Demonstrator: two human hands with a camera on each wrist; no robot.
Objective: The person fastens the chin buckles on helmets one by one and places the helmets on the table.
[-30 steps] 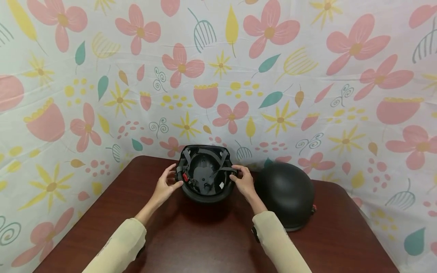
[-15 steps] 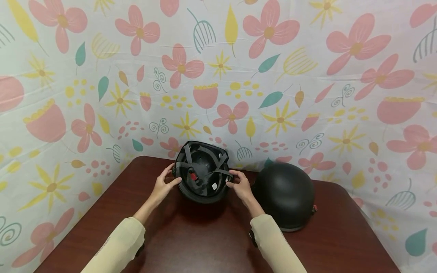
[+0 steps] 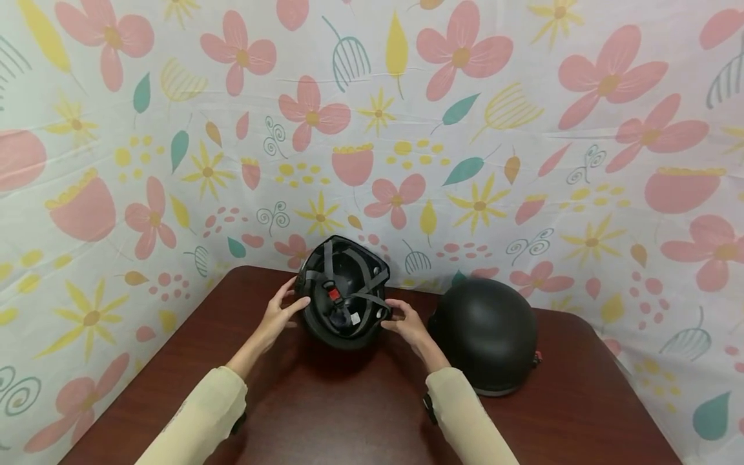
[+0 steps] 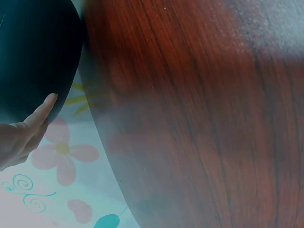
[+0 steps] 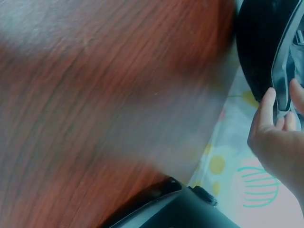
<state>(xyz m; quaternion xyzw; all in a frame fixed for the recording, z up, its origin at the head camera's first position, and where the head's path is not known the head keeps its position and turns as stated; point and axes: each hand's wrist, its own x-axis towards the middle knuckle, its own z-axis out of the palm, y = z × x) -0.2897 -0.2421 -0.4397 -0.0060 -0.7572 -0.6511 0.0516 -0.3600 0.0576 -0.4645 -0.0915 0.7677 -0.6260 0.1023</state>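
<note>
A black helmet point(image 3: 316, 316) is tipped so its inside faces me, showing grey straps and a red buckle point(image 3: 334, 294). My left hand point(image 3: 278, 316) grips its left rim, thumb on the near edge and fingers behind the shell. On the other side my right hand point(image 3: 409, 323) pinches the rim where a grey strap meets it. The left wrist view catches the left hand's fingers point(image 4: 40, 114) against the smooth outer shell point(image 4: 35, 57). In the right wrist view, the right hand point(image 5: 278, 133) has its thumb and fingers on either side of the rim.
A second black helmet point(image 3: 487, 332) rests dome-up on the brown wooden table point(image 3: 343, 413), just right of my right forearm, with a red piece at its right side. Behind the table hangs a white cloth point(image 3: 372, 84) printed with flowers and leaves.
The held helmet has turned and tilted, its top edge leaning left and its right side coming lower. The right hand has shifted slightly left and down with it; the second helmet stays put.
</note>
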